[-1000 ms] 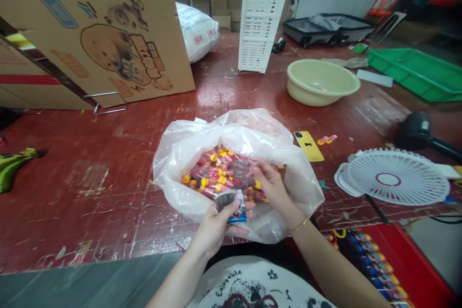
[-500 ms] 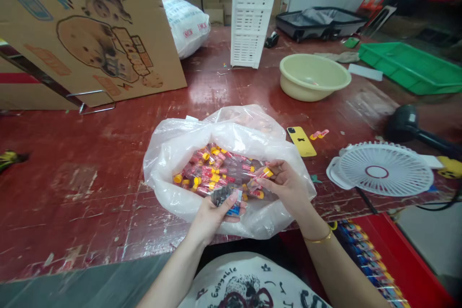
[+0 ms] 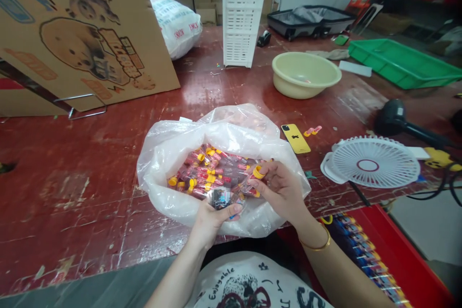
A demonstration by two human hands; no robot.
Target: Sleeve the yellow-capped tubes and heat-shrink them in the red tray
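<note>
A clear plastic bag lies wide open on the table in front of me, filled with small clear tubes that have yellow caps and pinkish contents. Over its near edge, my left hand grips a small stack of dark printed cards under the thumb. My right hand pinches one yellow-capped tube between thumb and fingers. That tube's lower end reaches the cards at my left thumb; whether it touches them I cannot tell.
Right of the bag lie a yellow phone, two loose tubes, a white fan grille and a black hair dryer. Behind stand a pale basin, a green tray, a white rack and a large carton.
My right hand has brought the tube down and left, closer to the cards. The stack in my left hand has tilted, showing more of its printed face. The view has shifted slightly.
</note>
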